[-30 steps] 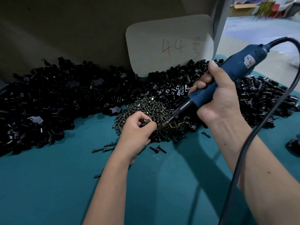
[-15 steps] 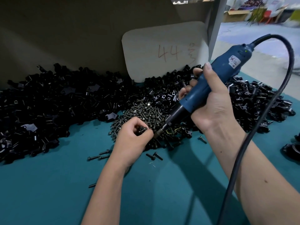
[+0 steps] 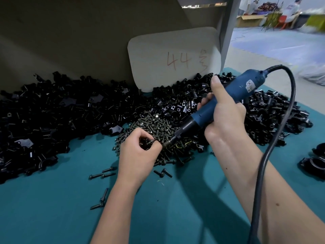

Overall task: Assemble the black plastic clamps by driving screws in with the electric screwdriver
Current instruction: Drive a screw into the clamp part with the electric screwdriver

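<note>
My right hand [image 3: 224,117] grips the blue electric screwdriver [image 3: 226,99], tilted down to the left, its bit tip [image 3: 164,144] close to my left fingers. My left hand [image 3: 137,155] pinches a dark screw [image 3: 149,142] with a few more cupped in the curled fingers, over the screw pile [image 3: 158,127]. Black plastic clamp parts lie in big heaps on the left [image 3: 44,120] and on the right [image 3: 267,117]. The bit and the pinched screw look nearly in contact; I cannot tell if they touch.
Loose screws [image 3: 102,175] lie on the teal table [image 3: 52,208] near my left wrist. The screwdriver's black cord [image 3: 274,147] loops over my right forearm. A cardboard sign marked 44 [image 3: 174,59] leans at the back. Assembled clamps [image 3: 314,161] sit at the right edge.
The camera view has shifted slightly. My left hand stays at the screw pile pinching a screw, and the screwdriver tip has stayed close beside its fingers.
</note>
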Motion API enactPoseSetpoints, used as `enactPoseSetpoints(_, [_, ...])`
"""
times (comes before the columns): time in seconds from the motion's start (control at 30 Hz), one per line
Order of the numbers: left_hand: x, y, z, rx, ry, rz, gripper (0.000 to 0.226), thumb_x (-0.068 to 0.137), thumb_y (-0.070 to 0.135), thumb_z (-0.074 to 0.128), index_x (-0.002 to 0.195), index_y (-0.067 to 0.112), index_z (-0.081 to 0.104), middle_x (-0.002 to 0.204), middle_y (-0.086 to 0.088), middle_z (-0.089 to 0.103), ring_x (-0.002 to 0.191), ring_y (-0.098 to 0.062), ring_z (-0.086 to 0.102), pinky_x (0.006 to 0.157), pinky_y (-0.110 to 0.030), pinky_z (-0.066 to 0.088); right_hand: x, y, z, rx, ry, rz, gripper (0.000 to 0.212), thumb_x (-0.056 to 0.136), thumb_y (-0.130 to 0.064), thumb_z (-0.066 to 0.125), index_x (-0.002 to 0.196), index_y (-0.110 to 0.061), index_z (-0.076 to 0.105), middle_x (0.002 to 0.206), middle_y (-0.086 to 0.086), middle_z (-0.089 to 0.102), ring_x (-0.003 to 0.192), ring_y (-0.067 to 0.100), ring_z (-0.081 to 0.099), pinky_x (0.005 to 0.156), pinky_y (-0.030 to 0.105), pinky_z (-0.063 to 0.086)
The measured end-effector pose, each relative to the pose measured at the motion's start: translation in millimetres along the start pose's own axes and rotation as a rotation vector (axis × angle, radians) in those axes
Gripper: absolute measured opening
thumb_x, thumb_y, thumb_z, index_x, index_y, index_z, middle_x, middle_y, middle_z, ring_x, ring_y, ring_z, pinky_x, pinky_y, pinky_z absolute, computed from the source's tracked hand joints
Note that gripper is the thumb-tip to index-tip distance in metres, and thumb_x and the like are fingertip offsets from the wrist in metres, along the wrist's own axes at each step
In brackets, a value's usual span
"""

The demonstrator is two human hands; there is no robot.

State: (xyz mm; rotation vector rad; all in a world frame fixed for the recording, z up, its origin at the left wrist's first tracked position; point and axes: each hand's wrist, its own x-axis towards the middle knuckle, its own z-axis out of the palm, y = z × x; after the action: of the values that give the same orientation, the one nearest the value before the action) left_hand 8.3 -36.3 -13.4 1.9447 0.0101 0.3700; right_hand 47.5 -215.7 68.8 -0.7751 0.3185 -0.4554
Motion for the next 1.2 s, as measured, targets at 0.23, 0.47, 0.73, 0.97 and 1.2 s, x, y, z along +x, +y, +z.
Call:
enactPoseSetpoints(0.23, [-3.2,3.2,5.4,-0.032,-0.056,0.038,0.015,0.082,0.024,0.073,0.078,0.029,0.059,0.065,0.016,0.058,0.052,-0.001,0.047,0.047,-0.016,0.040,0.1,-7.2,0.8,-0.007,0.002,-0.107,0.030,0.088,-0.014,0.081,0.093,-0.011,0.052,0.058,-0.002,0.055,0.048,0.014,0.052,0.051,0.029,0.047])
enactPoseSetpoints(0.47, [-0.6,-1.3,4.5,-0.082,-0.078,-0.017,0.014,0.073,0.041,0.069,0.080,0.031,0.061,0.068,0.007,0.057,0.062,-0.019,0.049,0.057,-0.040,0.042,-1.0,-6.4,0.2,0.030,0.003,-0.121,0.023,0.089,-0.006,0.070,0.086,-0.011,0.048,0.056,-0.002,0.051,0.046,0.013,0.048,0.048,0.029,0.044])
enactPoseSetpoints(0.73, [-2.3,-1.2,3.2,-0.155,-0.132,-0.095,0.010,0.075,0.035,0.069,0.080,0.027,0.064,0.063,0.015,0.057,0.051,-0.009,0.049,0.052,-0.037,0.049,-5.6,-8.9,1.2,0.074,-0.114,-0.136,0.027,0.090,0.000,0.058,0.071,-0.014,0.046,0.057,0.000,0.045,0.045,0.015,0.042,0.046,0.027,0.041])
enactPoseSetpoints(0.97, [-3.3,-6.0,6.9,-0.232,-0.143,-0.141,0.022,0.092,0.015,0.071,0.075,0.026,0.063,0.076,0.001,0.054,0.046,-0.001,0.043,0.047,-0.020,0.045,-9.6,-13.0,4.3,0.105,-0.243,-0.168,0.031,0.088,0.000,0.057,0.064,-0.018,0.049,0.058,0.001,0.044,0.047,0.016,0.040,0.048,0.028,0.040])
enactPoseSetpoints(1.2, [-2.6,-8.3,8.7,-0.243,-0.148,-0.132,0.019,0.090,0.017,0.072,0.076,0.026,0.065,0.076,0.001,0.056,0.048,-0.001,0.046,0.045,-0.020,0.045,-6.6,-12.6,0.1,0.122,-0.252,-0.112,0.032,0.089,0.002,0.053,0.065,-0.017,0.045,0.058,0.000,0.042,0.047,0.015,0.039,0.047,0.027,0.040])
